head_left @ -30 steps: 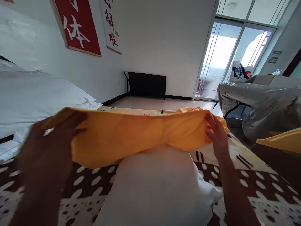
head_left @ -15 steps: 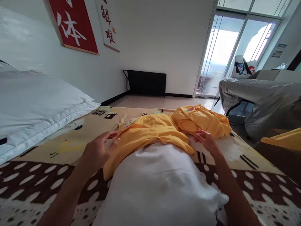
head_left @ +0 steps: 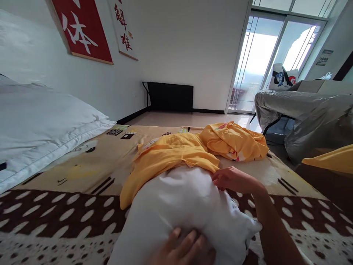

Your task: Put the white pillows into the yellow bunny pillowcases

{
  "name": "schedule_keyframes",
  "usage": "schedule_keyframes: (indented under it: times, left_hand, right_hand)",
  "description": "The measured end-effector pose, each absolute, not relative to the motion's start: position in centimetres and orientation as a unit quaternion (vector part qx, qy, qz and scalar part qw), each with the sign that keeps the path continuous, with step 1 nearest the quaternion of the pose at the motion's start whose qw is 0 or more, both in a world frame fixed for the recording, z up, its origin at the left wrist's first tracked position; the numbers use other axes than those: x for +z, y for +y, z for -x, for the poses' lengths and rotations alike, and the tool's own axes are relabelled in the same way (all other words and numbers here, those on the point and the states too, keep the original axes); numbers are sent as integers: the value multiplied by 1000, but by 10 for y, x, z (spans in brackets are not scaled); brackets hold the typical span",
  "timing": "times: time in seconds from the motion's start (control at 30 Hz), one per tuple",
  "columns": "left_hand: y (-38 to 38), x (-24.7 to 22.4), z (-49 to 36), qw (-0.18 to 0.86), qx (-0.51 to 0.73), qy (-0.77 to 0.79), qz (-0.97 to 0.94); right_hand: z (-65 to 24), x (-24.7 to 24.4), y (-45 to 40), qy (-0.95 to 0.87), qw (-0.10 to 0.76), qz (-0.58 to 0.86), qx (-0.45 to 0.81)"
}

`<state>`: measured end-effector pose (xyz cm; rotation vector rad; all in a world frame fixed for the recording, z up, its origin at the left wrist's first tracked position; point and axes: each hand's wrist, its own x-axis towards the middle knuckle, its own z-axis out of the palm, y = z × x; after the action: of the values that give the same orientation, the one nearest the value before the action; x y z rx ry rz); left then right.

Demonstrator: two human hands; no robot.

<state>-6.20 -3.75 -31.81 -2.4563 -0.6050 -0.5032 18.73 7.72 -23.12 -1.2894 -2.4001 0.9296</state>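
Note:
A white pillow (head_left: 165,202) lies in front of me, its far end tucked inside a yellow pillowcase (head_left: 171,151) whose open edge drapes across it. My right hand (head_left: 234,179) has its fingers curled at the right edge of that opening, where cloth and pillow meet; its fingertips are partly hidden. At the bottom of the view, my left hand (head_left: 187,248) rests on the near part of the pillow with fingers apart, slightly blurred. The rest of the pillowcase is bunched at the far right.
Another white pillow (head_left: 49,114) lies at left on the patterned blanket (head_left: 110,158). Beyond the bed stands a black panel (head_left: 169,97) by the wall. At right are a plastic-covered piece of furniture (head_left: 300,106) and a piece of yellow cloth (head_left: 331,159).
My left hand has left the pillowcase's left side and come down onto the near part of the pillow. My right hand has moved left and nearer, to the pillowcase's edge.

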Motion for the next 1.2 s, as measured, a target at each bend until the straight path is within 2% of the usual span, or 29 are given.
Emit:
schedule_keyframes:
  times: [0.1,0.2,0.27,0.33,0.43,0.53,0.67,0.8,1.0,1.2]
  left_hand:
    - [-29,-289,74,286,-197,-258,902]
    - [-19,-253,94,274,-216,-334,876]
    - [-12,-235,109,283,-254,-372,847]
    - [-5,-223,122,307,-284,-407,812]
    - [3,-214,135,341,-305,-473,753]
    - [7,-212,143,383,-310,-525,694]
    - [8,-212,150,444,-277,-537,662]
    - [10,-215,144,460,-280,-500,678]
    - [10,-209,139,375,-283,-353,809]
    - [15,-204,180,216,-332,-430,811]
  right_hand:
    - [-201,-225,72,-822,170,400,368]
    - [-219,-209,60,-850,216,278,391]
    - [-226,-198,47,-888,207,175,371]
    - [-225,-192,33,-921,180,136,319]
    - [-205,-197,19,-928,198,231,217]
    - [-178,-212,23,-872,310,343,158]
    - [-161,-227,48,-803,422,375,193]
    - [-170,-236,74,-691,556,380,260]
    - [-190,-262,111,-503,689,422,308]
    - [-203,-275,124,-458,705,422,339]
